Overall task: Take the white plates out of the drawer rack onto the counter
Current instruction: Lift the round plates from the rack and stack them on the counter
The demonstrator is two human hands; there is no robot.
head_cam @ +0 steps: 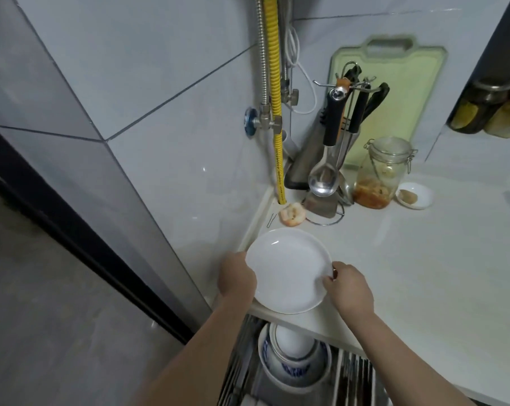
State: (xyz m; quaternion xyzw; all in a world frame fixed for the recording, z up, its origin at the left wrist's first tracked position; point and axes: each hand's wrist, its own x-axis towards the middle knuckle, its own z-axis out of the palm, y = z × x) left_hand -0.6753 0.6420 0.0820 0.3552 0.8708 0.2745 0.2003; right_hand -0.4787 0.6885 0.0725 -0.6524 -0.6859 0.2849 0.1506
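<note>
White porcelain at the counter's near-left corner: white plate (288, 269) held face-up over the edge of the pale counter (423, 259), directly above the open drawer rack (242, 361). Left hand (237, 278) curled round the rim at nine o'clock, fingers tucked out of sight beneath; right hand (349, 290) pinching the rim at three o'clock, thumb on top. Whether the plate's base already rests on the stone, impossible to tell; near edge appears to overhang the counter lip. Best finished by sliding the plate toward twelve o'clock until fully supported, kept level, lowered gently, fingers drawn out sideways only once the weight is down. Worth stopping short of the half-eaten fruit (292, 214) and the wire base of the utensil stand (332, 159) just beyond at twelve o'clock. Further to two o'clock, clip-top glass jar (381, 174) and small dish (414, 195), well apart from the landing spot. Below, at six o'clock, stacked blue-and-white bowls (294, 364) in the rack, partly masked by the counter lip and both forearms. Remaining white plates not clearly distinguishable: slotted section at five o'clock dark, blurred and cut off by the frame's bottom edge. Contents of the jars at far right also indistinct.
</note>
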